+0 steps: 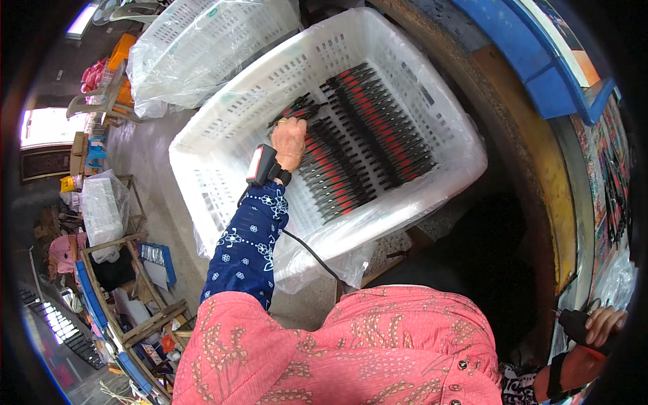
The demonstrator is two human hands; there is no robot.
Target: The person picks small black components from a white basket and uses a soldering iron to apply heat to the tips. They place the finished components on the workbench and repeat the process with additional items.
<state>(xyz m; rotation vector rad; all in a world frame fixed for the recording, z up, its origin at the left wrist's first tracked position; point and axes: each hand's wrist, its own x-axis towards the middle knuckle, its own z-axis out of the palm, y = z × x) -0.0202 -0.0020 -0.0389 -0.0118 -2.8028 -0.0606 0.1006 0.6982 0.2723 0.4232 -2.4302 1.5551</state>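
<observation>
My left hand [290, 140] reaches into a white slotted plastic basket [229, 121] lined with clear film. Its fingers are closed round a few slim black-and-red pieces [302, 108] at the far end of the left row; their exact kind I cannot make out. Two packed rows of like pieces lie on the basket floor, a left row [331, 169] and a right row [381, 125]. At the far right edge of view, my right hand [604, 327] is wrapped round a dark, power-screwdriver-like tool [574, 325] with a thin metal tip, partly cut off by the rim.
Another film-wrapped white basket [202, 47] stands beyond, at the upper left. On the right are a curved-looking bench edge [550, 202], a blue plastic bin [533, 61] and more black-and-red pieces [614, 189]. A cable [314, 256] runs from my left wrist. A wooden frame [145, 324] stands left.
</observation>
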